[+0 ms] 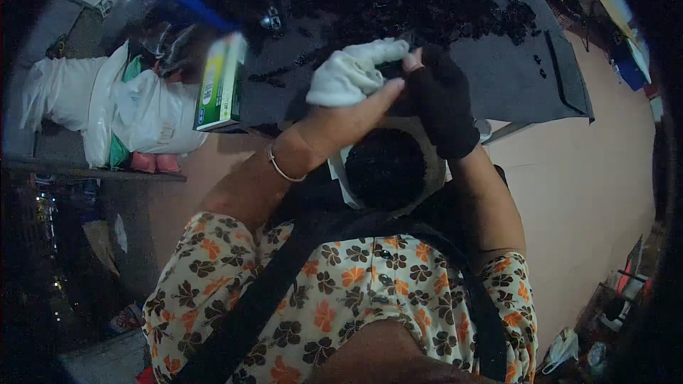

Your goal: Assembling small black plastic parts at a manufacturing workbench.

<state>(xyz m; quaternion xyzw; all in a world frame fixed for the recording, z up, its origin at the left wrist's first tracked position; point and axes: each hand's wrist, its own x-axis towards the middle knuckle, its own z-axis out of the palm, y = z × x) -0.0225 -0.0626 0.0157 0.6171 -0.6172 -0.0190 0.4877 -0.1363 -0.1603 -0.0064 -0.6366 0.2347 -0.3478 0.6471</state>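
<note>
My left hand (348, 82) wears a white cloth glove over its fingers, with the thumb bare, and a light bangle circles that wrist. Beside it, my right hand (445, 96) is in a black glove that leaves the thumb tip uncovered. Both hands are closed and meet above the near edge of a dark-covered table (491, 92). Whatever they pinch between them is too small and dark to make out. Below the hands, at my lap, is a round pale-rimmed container (435, 163) with a dark mass inside. Many small black pieces (491, 14) lie scattered over the table.
A green and white box (222, 82) stands at the table's left side. Farther left, white plastic bags (142, 110) sit on a shelf. A few shiny metal pieces (271, 20) lie among the black ones. Pinkish floor (569, 192) extends to the right.
</note>
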